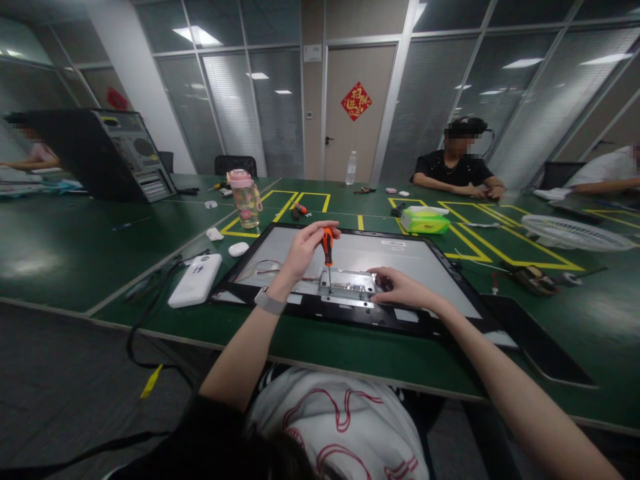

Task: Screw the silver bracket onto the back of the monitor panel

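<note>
A flat screen panel with a black frame lies on the green table in front of me. Near its front edge sits a silver metal bracket. My left hand is closed around the orange and black handle of a screwdriver, held nearly upright with its tip down at the left part of the bracket. My right hand rests at the bracket's right end, thumb and fingers curled about its edge. Something dark shows between those fingers; I cannot make out what it is.
A white power bank and a pink-lidded bottle stand to the left. Behind the panel lies a green tissue pack. A black computer case is far left, a white fan grille right. A person sits opposite.
</note>
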The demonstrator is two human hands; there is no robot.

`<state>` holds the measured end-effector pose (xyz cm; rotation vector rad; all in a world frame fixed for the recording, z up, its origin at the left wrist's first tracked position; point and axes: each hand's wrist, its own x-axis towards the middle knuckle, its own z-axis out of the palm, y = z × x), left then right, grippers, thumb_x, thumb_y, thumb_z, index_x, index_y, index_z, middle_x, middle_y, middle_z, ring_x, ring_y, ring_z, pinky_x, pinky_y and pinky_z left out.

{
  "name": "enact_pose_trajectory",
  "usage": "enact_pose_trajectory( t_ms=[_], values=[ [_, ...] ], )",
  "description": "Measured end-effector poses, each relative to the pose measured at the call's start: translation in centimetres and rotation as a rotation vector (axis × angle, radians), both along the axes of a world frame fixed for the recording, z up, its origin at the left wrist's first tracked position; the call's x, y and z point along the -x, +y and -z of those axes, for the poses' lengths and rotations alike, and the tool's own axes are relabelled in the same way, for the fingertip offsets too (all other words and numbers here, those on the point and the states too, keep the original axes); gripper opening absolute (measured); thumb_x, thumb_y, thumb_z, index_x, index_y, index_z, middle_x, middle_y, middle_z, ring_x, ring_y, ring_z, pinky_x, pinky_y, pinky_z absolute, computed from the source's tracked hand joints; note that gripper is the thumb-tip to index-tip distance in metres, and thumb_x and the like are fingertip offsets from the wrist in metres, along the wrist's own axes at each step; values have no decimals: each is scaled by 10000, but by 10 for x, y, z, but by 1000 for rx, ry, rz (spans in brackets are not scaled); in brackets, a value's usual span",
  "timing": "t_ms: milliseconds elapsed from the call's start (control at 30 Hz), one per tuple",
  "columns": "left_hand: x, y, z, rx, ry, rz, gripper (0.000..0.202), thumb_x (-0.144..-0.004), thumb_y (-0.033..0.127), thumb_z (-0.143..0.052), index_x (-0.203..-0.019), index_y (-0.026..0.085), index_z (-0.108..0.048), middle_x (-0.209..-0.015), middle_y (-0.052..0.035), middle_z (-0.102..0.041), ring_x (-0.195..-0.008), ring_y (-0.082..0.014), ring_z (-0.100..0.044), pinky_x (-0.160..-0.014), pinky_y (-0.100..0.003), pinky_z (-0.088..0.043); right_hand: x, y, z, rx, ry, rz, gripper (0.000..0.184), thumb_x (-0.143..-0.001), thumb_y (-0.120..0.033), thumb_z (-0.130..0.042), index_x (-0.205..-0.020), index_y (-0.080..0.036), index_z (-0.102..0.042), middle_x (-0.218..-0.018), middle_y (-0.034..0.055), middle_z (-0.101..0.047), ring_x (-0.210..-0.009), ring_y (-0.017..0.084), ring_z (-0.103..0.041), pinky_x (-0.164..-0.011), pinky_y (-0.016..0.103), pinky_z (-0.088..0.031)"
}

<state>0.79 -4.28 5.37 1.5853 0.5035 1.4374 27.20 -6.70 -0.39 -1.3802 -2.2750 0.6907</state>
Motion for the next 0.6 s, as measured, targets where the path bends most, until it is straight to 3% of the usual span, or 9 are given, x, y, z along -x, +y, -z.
enact_pose_trajectory(
  t_ms=[100, 233, 500, 600],
  values=[
    [0, 0, 0, 1, 43, 0, 286, -858, 360, -574, -1032, 167, -693, -958, -82, -704, -934, -189, -630, -828, -308, -472, -1, 1, 1, -2, 0, -10, 686, -695, -487, -715, -1271, -159, -540, -926, 60, -580, -860, 227, -564, -765, 341, -472],
    [0, 0, 1, -45, 131, -91, 281, -805, 358, -658, -1028, 190, -693, -937, -55, -700, -831, -151, -617, -764, -279, -477, -1, 1, 3, -5, 5, -7, 680, -697, -490, -713, -1268, -163, -541, -923, 58, -582, -853, 224, -564, -760, 339, -473],
    [-1, -3, 0, 99, 23, 158, 331, -905, 317, -502, -1178, 163, -607, -1070, -110, -675, -936, -195, -655, -853, -346, -495, 1, 1, 1, -4, -5, 1, 667, -686, -481, -714, -1245, -153, -558, -899, 54, -585, -827, 220, -563, -739, 340, -471],
    [0, -5, -1, 56, 59, 107, 313, -876, 318, -556, -1155, 188, -617, -1006, -76, -671, -875, -167, -645, -800, -314, -501, 0, 2, 2, 1, -5, 4, 705, -685, -491, -715, -1269, -137, -537, -913, 63, -583, -841, 225, -559, -744, 344, -469]
  ],
)
